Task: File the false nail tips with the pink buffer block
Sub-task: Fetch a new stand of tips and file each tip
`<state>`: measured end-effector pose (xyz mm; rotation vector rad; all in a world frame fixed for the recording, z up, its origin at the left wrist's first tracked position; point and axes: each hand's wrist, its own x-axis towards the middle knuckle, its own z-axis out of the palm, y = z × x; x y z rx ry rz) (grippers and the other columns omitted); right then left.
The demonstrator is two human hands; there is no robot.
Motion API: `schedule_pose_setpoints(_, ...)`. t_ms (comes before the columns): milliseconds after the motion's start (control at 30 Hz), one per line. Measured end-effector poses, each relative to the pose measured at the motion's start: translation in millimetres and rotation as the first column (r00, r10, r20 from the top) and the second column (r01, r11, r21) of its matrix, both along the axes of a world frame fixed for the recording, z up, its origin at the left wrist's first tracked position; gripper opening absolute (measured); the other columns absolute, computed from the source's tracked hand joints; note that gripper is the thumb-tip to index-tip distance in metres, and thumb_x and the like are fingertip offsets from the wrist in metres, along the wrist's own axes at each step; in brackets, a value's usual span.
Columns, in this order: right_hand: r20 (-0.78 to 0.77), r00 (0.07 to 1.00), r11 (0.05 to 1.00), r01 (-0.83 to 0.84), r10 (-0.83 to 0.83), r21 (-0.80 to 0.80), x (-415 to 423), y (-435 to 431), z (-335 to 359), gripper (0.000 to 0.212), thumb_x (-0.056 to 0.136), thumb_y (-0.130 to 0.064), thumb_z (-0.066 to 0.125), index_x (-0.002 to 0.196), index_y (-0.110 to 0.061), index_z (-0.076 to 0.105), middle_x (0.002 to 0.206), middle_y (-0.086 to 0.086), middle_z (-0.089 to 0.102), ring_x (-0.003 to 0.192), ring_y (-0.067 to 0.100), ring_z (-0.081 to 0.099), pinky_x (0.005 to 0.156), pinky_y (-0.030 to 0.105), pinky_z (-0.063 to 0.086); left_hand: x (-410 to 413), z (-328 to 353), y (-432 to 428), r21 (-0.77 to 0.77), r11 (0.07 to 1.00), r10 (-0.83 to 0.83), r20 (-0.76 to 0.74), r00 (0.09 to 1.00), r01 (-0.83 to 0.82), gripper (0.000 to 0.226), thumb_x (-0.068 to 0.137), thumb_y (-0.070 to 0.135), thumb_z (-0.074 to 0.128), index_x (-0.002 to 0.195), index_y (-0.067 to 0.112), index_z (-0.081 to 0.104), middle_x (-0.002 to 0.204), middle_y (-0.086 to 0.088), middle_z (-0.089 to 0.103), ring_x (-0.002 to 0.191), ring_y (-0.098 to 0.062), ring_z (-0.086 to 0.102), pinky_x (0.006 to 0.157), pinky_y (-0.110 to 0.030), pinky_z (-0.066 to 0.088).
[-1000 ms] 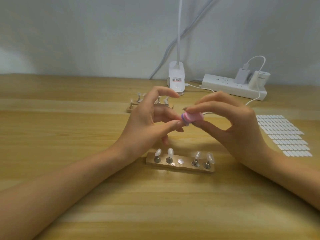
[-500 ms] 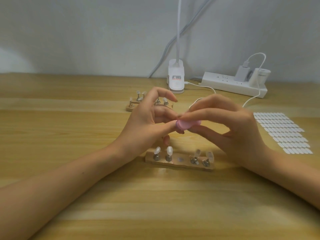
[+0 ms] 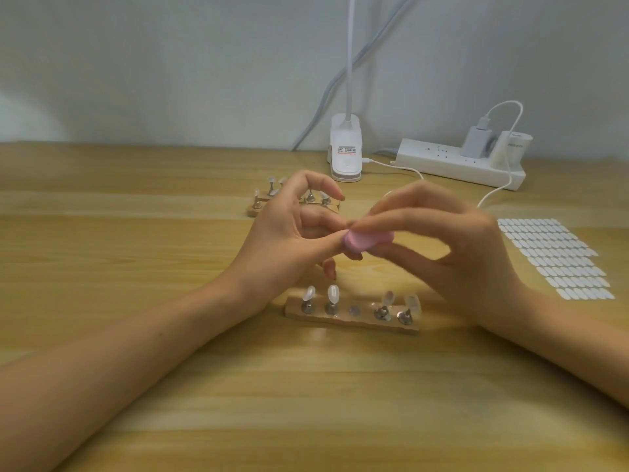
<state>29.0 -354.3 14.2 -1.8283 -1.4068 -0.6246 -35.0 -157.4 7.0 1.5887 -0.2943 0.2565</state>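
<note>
My right hand (image 3: 452,247) pinches the pink buffer block (image 3: 366,240) between thumb and fingers, a little above the table. My left hand (image 3: 289,233) meets it from the left, thumb and fingertips pinched together against the block's left end; whatever they hold is hidden. Below both hands lies a wooden holder (image 3: 352,317) with several clear false nail tips (image 3: 333,293) standing on metal pegs; its middle peg spot is bare. A second wooden holder (image 3: 258,207) with nail tips sits behind my left hand, partly hidden.
A sheet of white adhesive tabs (image 3: 554,257) lies at the right. At the back stand a white clip lamp base (image 3: 345,151) and a white power strip (image 3: 459,163) with a charger and cable. The wall runs close behind.
Both hands and the pink block have dropped slightly lower and shifted a little; the block's broad face now tilts more toward me. The right hand is motion-blurred.
</note>
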Motion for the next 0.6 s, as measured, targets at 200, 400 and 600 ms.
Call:
schedule_pose_setpoints(200,-0.026,1.0,1.0,0.013,-0.013,0.011,1.0,-1.1,-0.1,0.022,0.088,-0.015,0.072,0.109,-0.011,0.073,0.1,0.004,0.067,0.095,0.015,0.066,0.084,0.031,0.054,-1.0,1.4,-0.4,-0.015,1.0,-0.015,-0.009,1.0,0.015,0.042,0.077,0.013,0.076,0.106,0.011,0.046,0.081,-0.011,0.077,0.068,-0.019,0.073,0.049,-0.023,0.051)
schedule_pose_setpoints(400,-0.032,0.999,0.999,0.032,-0.032,0.014,0.4,-0.3,0.7,0.022,0.088,-0.015,0.072,0.109,-0.009,0.074,0.1,0.004,0.067,0.095,0.014,0.065,0.083,0.03,0.054,-0.6,0.8,-0.9,-0.024,0.999,-0.026,-0.007,1.0,0.026,0.041,0.079,0.01,0.075,0.106,0.011,0.044,0.08,-0.01,0.077,0.067,-0.019,0.073,0.048,-0.023,0.05)
schedule_pose_setpoints(600,-0.032,0.999,0.999,0.042,-0.041,0.017,1.0,-0.7,1.1,0.022,0.088,-0.015,0.071,0.109,-0.009,0.073,0.1,0.005,0.067,0.095,0.014,0.065,0.083,0.03,0.054,-1.0,1.5,-0.4,-0.019,1.0,-0.023,0.01,1.0,0.023,0.04,0.078,0.013,0.075,0.102,0.013,0.044,0.083,-0.011,0.078,0.068,-0.02,0.073,0.049,-0.023,0.05)
